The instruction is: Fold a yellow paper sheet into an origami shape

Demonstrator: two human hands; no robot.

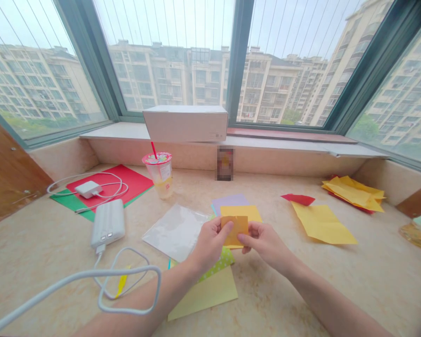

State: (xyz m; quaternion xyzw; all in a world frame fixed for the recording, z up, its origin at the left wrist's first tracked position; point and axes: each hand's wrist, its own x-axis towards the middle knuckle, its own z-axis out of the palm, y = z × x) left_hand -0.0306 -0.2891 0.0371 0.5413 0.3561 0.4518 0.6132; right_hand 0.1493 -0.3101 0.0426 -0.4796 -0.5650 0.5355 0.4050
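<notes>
Nearest, on the tabletop (266,299): pale yellow sheet (210,295) lying flat, its far part under green dotted paper (217,267).

Just beyond, mid-tabletop: small folded orange-yellow paper (235,225), held up between both hands, in front of a larger yellow sheet (254,213). Left hand (213,241) pinches its left side, thumb on the near face; right hand (261,238) pinches the lower right, thumb likewise in front. Neither hand spread wide; both narrowed to the paper's thickness.

Handling, by judgement: next to no weight; stiffer than one sheet where layered, yet easily bent. Dry, probably not slippery. Would crease or tear under a hard pull. Best hold: light thumb-and-finger pinch at opposite edges, face left unpressed.

Left of the hands: clear packet (175,229), flat and glossy; whether anything is inside, cannot tell. Right margin, cut off by view: clear-looking bag (419,236), something yellowish-brown within, contents not readable.

Farther back: clear plastic cup (161,180), upright, patterned lid on, red straw (153,150) through it; a little yellowish drink low down.

Farthest, on the windowsill (284,142): long white box (185,125), seemingly closed; contents hidden.
</notes>
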